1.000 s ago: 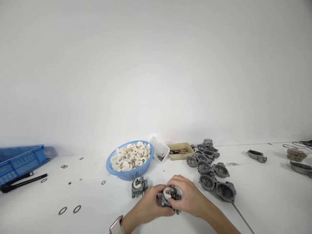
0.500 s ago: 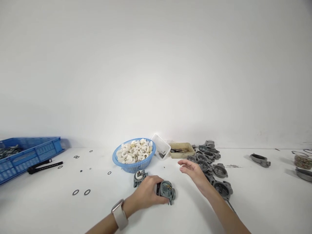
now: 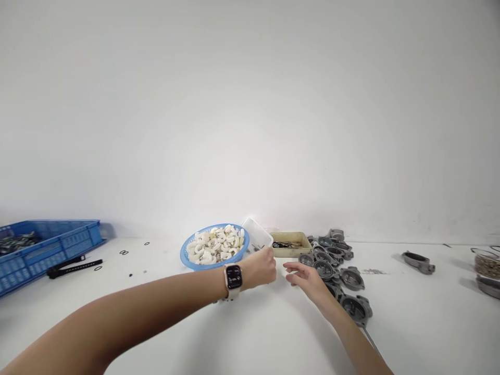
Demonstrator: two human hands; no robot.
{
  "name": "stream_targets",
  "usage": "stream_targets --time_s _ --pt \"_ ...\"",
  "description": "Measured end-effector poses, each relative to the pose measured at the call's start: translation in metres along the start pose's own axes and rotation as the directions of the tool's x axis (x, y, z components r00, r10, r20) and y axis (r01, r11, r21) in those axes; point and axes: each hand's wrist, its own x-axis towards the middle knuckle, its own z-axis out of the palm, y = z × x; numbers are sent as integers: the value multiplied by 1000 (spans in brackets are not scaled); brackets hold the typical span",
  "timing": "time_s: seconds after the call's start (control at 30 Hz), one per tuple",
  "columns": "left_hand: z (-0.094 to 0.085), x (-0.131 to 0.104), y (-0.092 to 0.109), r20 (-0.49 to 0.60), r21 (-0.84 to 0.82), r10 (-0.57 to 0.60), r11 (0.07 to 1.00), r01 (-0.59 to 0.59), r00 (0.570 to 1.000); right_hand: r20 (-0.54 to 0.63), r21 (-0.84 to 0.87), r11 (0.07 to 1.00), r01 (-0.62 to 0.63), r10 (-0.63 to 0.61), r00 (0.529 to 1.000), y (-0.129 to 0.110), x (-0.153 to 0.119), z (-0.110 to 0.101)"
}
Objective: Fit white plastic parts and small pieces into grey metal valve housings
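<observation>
My left hand, below a wrist with a watch, is closed with its back toward me. The grey carburetor body that it gripped a moment earlier is hidden behind it and shows nowhere on the table. My right hand is just to the right, fingers curved and apart from the thumb, with nothing visible in it. Beside that hand lie several grey carburetor float bowls. A blue basket full of white C-shaped floats stands beyond my left forearm.
At the back wall a tilted white tub holds small pins, beside a beige tray with thin tools. A blue crate of metal parts and a black strap are far left. A lone float bowl lies right.
My left hand has moved up and right and turned over, so the carburetor body has gone out of sight. My left forearm now covers the loose rings and second carburetor body. The right hand barely moved.
</observation>
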Motion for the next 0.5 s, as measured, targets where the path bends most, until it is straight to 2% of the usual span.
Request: stream_targets --time_s 0.07,0.13,0.23,0.3,0.33,0.43,0.5 --pt "-9 -18 -9 44 -103 -51 993 55 998 -36 11 1000 14 -13 999 -6 -1 0" --pt "-11 -42 -7 62 -204 -138 968 148 989 -91 25 999 37 -35 995 -13 -3 0" --pt "8 -76 17 47 -383 -361 855 350 932 -111 57 995 85 -78 991 -24 -10 2" --pt "31 -92 34 72 -482 -477 752 450 876 -26 84 990 113 -112 993 -32 -18 5" --pt "42 -97 39 94 -530 -497 708 466 863 43 87 989 123 -127 991 -36 -22 8" --pt "65 -101 41 148 -674 -483 590 446 863 236 36 988 151 -155 959 -45 -35 20" --pt "73 -101 34 167 -743 -465 521 421 869 294 -17 984 176 -164 942 -47 -40 31"
